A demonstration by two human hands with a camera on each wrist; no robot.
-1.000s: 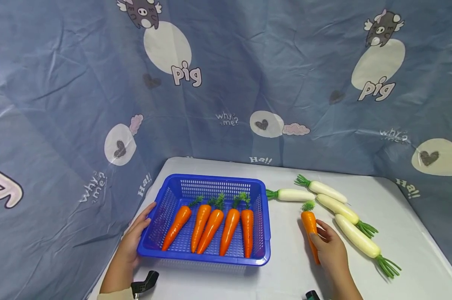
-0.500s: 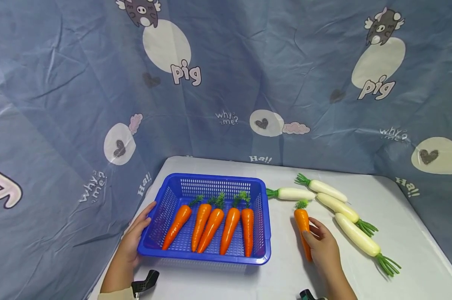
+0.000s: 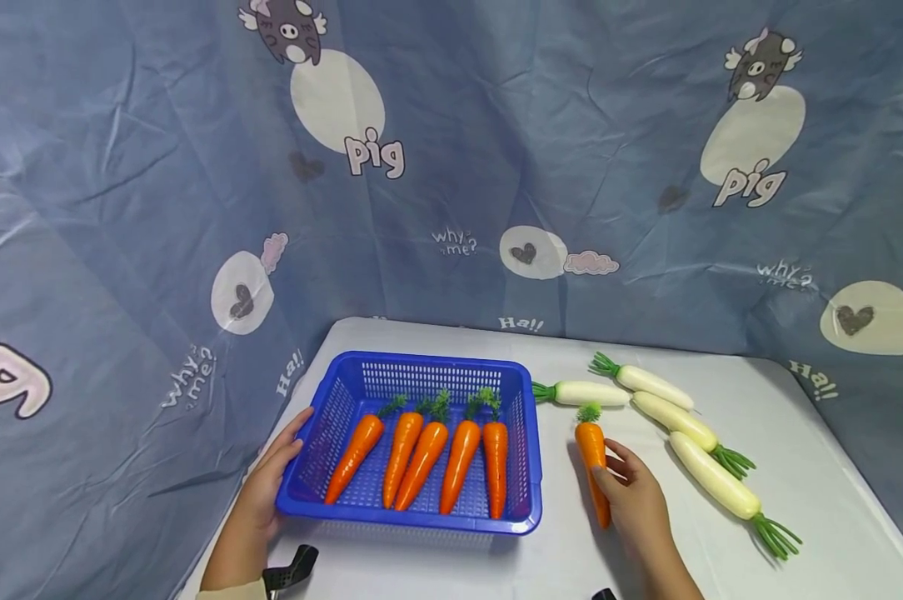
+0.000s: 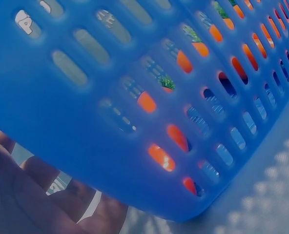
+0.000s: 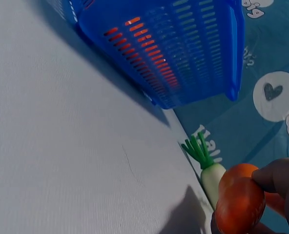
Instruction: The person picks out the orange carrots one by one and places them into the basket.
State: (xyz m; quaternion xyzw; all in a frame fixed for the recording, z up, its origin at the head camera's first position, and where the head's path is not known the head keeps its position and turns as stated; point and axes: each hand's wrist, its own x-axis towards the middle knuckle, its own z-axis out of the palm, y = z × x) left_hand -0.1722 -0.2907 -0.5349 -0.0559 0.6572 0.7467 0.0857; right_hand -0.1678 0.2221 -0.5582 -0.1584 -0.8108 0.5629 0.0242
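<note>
My right hand (image 3: 633,498) pinches an orange carrot (image 3: 592,467) with a green leafy top, to the right of the blue basket (image 3: 414,527). In the right wrist view the carrot (image 5: 239,204) is seen end-on, with the thumb across it. My left hand (image 3: 260,487) rests its extended fingers against the left side of the basket; its thumb is hidden. Seen from the left wrist, the fingers (image 4: 66,195) lie along the basket's edge. Several carrots (image 3: 425,462) lie side by side in the basket, leafy tops toward the back.
Several white radishes with green stalks lie right of the basket: one radish (image 3: 590,393) beside its back right corner, another radish (image 3: 714,475) to the right of my right hand. A blue printed cloth (image 3: 421,192) hangs behind and around the white table (image 3: 526,575).
My right hand has moved left with the carrot, toward the basket and away from the radishes. The left hand and the basket have stayed in place.
</note>
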